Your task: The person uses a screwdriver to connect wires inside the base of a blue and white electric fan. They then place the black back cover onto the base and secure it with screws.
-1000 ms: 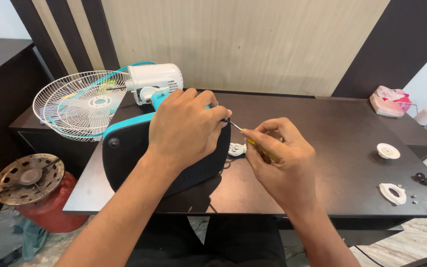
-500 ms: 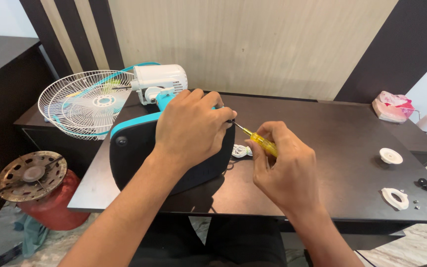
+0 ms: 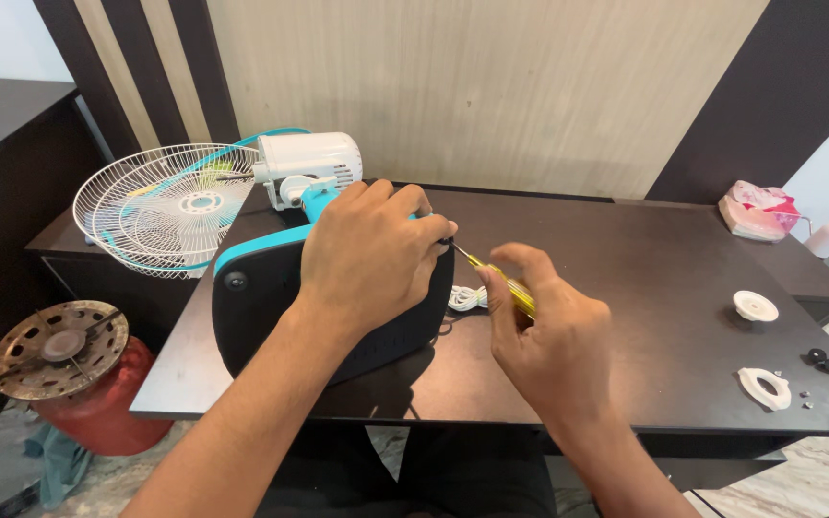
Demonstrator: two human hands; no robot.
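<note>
A pale wood-grain wall panel (image 3: pixel 491 86) flanked by dark vertical strips fills the room beyond both hands. Under them runs the dark brown counter (image 3: pixel 645 278), glossy and long. The left hand (image 3: pixel 371 259) lies palm-down, fingers curled and clamped over the top edge of the black oval fan base with a teal rim (image 3: pixel 271 302), which stands tilted on the counter directly beneath that hand. Beyond the left hand sits the white fan motor housing (image 3: pixel 309 158), and further out to that side the white wire fan guard (image 3: pixel 165 206). Below and outside the left forearm, on the floor, stands a red gas cylinder with a rusty round burner plate (image 3: pixel 69 369) on top. The right hand (image 3: pixel 554 341) pinches a yellow-handled screwdriver (image 3: pixel 501 278) with fingers loosely closed; its tip meets the base just at the left fingertips. A coiled white cord (image 3: pixel 467 297) lies between the hands. Well off to the right hand's outer side are a pink-and-white packet (image 3: pixel 758 211), a white round cap (image 3: pixel 755 305), a white ring piece (image 3: pixel 765 387) and small black knobs (image 3: pixel 822 361).

The screw itself is hidden by the fingers; the base's lower face is in shadow.
</note>
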